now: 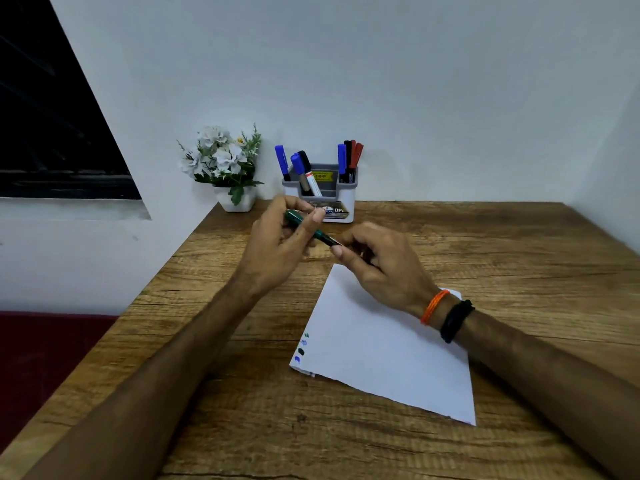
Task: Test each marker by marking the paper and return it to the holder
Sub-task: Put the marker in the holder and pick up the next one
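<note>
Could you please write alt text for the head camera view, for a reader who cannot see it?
Both hands, left hand and right hand, hold a green marker above a wooden table, with marked paper below and a marker holder behind.

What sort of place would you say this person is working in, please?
Probably a home or small office desk set in a corner: a wooden table against plain white walls, a marker holder and a small pot of white flowers at the back, and a dark window alongside.

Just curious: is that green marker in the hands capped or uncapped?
Cannot tell: both hands, left and right, grip the green marker, hiding its ends.
</note>
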A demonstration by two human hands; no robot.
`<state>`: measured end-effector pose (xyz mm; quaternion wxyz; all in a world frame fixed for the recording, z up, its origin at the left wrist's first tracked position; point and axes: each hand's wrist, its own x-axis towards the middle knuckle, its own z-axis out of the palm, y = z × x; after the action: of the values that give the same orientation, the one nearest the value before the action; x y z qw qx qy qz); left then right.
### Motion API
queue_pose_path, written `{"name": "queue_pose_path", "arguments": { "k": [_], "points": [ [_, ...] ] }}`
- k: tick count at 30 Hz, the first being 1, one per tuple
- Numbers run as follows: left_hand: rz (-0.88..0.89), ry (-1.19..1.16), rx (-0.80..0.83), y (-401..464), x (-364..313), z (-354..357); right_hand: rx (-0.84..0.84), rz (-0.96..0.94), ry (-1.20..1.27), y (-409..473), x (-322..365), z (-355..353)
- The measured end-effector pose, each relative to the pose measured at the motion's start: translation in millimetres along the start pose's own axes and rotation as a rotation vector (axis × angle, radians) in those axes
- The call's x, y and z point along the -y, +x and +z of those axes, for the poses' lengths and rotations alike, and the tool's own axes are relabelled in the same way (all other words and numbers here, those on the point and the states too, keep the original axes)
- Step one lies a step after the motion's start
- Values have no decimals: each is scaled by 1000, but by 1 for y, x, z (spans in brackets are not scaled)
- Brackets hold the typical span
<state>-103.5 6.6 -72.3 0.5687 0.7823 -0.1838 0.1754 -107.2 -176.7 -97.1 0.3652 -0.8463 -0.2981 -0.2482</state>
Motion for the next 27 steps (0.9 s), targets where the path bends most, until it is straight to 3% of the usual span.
{"name": "queue_pose_path", "arguments": {
  "k": [3, 6, 12, 22, 24, 27],
  "points": [
    [-62, -236, -80, 0, -6, 0, -26, 29, 33, 5, 3, -6],
    [-90, -319, -130, 0, -12, 2, 25, 51, 57, 10, 8, -13],
    [-70, -272, -145, 3, -19, 11, 138, -85, -156, 25, 19, -16],
    [-48, -180, -168, 20, -4, 5, 84, -46, 12, 35, 14, -9],
    [-77, -100, -122, 27, 7, -2, 60, -26, 20, 42, 14, -9],
    [-107, 353, -53, 37, 31, -12, 19, 7, 21, 60, 11, -12]
  ]
}}
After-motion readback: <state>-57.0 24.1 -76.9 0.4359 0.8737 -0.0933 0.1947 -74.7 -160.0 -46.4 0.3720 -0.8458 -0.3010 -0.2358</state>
